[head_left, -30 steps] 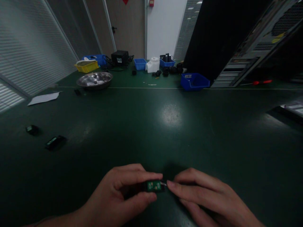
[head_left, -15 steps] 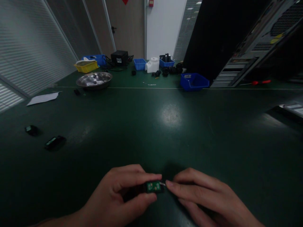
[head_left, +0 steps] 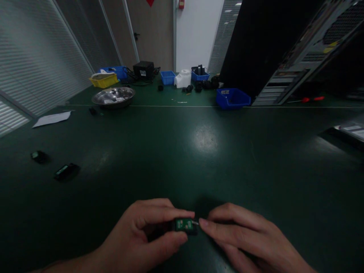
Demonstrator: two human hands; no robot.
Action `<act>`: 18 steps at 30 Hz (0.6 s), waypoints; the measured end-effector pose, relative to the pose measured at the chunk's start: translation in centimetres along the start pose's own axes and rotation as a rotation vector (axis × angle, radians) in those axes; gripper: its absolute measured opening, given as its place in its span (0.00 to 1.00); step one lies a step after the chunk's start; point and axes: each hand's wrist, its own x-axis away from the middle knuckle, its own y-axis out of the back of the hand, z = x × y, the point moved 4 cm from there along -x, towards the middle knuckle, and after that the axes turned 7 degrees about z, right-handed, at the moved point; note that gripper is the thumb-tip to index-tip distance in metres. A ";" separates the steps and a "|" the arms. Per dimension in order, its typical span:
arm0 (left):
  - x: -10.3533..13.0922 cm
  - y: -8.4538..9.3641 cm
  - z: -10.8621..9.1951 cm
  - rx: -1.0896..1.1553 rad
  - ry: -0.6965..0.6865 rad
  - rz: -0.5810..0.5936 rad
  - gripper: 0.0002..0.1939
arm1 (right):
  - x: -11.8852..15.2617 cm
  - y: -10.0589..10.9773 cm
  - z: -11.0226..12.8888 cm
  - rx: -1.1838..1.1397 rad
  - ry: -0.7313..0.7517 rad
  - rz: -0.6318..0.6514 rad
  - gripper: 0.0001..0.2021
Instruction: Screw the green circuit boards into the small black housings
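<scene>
Low in the head view, my left hand [head_left: 153, 231] grips a small black housing with a green circuit board [head_left: 184, 224] in its face, between thumb and fingers. A short, thin, pale metallic piece [head_left: 195, 223] sticks out at the housing's right end. My right hand [head_left: 244, 235] has its fingers pressed together, its index fingertip at the outer end of that thin piece. Whether the piece is a wire or a pin is too small to tell. The right thumb is mostly hidden beneath the fingers.
Two small black parts with green faces [head_left: 66, 171] lie on the green table [head_left: 159, 144] at left. Farther back stand a metal bowl [head_left: 113, 97], a yellow bin [head_left: 104, 80], a blue bin [head_left: 233, 99] and a white plastic housing [head_left: 182, 79]. A computer case [head_left: 301, 57] stands at right.
Almost nothing differs. The right fingers have drawn slightly closer together at the housing's right end, and the left hand keeps its grip.
</scene>
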 end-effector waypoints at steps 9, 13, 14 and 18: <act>-0.1 -0.3 -0.1 -0.016 -0.002 0.053 0.13 | 0.3 0.1 0.4 0.020 -0.002 -0.040 0.23; 0.0 -0.1 -0.4 -0.028 -0.022 -0.013 0.13 | 0.1 0.1 0.2 -0.018 -0.005 -0.064 0.21; 0.1 -0.1 -0.4 -0.025 -0.021 -0.025 0.14 | 0.1 0.2 0.2 -0.021 -0.002 -0.087 0.22; 0.2 -0.1 -0.6 -0.026 -0.061 -0.001 0.14 | 0.2 0.5 0.2 -0.017 -0.041 -0.176 0.23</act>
